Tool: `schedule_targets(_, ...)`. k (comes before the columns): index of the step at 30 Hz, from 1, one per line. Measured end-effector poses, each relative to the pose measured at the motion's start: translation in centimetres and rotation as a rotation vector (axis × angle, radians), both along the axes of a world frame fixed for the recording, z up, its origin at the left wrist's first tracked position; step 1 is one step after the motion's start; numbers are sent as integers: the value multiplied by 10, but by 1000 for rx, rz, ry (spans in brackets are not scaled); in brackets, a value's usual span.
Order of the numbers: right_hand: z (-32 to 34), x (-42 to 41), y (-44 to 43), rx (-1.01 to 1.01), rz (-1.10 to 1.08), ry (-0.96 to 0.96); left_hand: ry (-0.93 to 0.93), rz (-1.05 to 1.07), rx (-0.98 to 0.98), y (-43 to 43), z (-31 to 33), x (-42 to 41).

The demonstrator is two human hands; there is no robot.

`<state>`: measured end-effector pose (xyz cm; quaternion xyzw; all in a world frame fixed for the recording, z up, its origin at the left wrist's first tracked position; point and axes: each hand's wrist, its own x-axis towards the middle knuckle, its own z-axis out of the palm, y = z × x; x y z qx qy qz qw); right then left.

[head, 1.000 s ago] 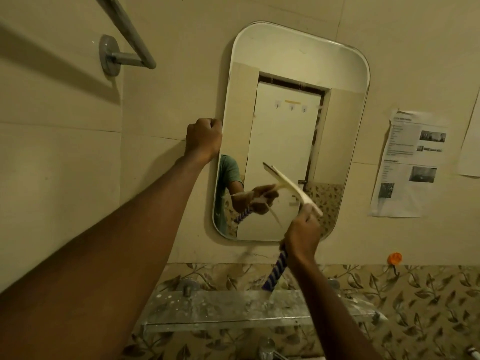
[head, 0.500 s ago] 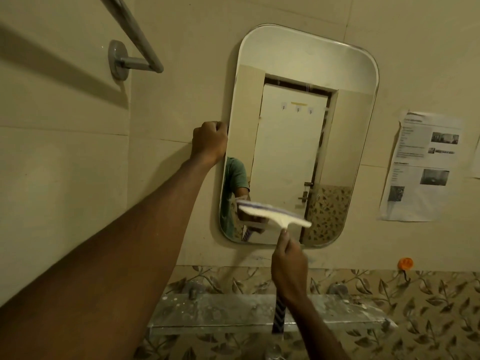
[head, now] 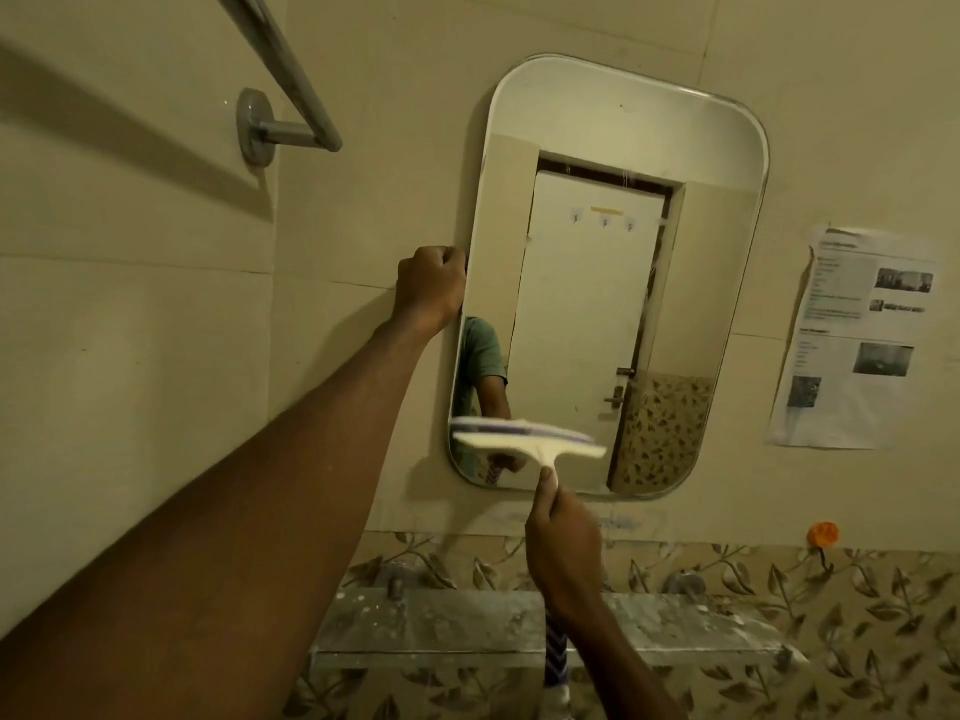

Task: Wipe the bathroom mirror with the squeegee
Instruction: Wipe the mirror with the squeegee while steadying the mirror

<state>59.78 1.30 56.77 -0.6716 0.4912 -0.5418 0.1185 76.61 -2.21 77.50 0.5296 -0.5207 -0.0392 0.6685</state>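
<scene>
A tall mirror (head: 597,148) with rounded corners hangs on the beige tiled wall. My left hand (head: 430,285) is a fist against the mirror's left edge; whether its fingers grip the edge is hidden. My right hand (head: 563,550) grips the handle of a white squeegee (head: 524,443). The squeegee's blade lies level across the lower left of the glass, blurred. A blue-striped end of the handle (head: 555,652) sticks out below my right hand. The mirror reflects a white door and part of a person in a green shirt.
A metal towel bar (head: 291,70) juts from the wall at upper left. A glass shelf (head: 441,623) with white specks runs below the mirror. A printed paper sheet (head: 857,340) is stuck to the wall on the right, with an orange hook (head: 822,535) below it.
The squeegee has turned from a slant to level and moved left and down to the mirror's lower left. My right hand has dropped lower. My left hand has stayed at the mirror's edge.
</scene>
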Motion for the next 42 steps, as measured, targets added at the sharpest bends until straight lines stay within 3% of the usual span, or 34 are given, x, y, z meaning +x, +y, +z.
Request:
schedule_targets(4, 81, 2, -3, -184, 58, -19, 12, -12, 1, 2, 2, 1)
schedule_targets(6, 91, 6, -8, -199, 63, 15, 26, -21, 7, 2, 3, 1)
schedule_targets(15, -20, -9, -22, -45, -18, 368, 32, -20, 19, -1, 2, 1)
schedule_targets(23, -35, -62, -29, -16, -29, 604, 24, 4, 11, -2, 2, 2)
schedule_targets(31, -3, -37, -24, -74, 0, 62, 19, 13, 6, -7, 1, 5)
schedule_targets(36, -38, -40, -17, -2, -29, 57, 17, 9, 0, -7, 0, 3)
schedule_targets(42, 3, -50, -21, -54, -5, 8, -2, 36, 11, -2, 2, 1)
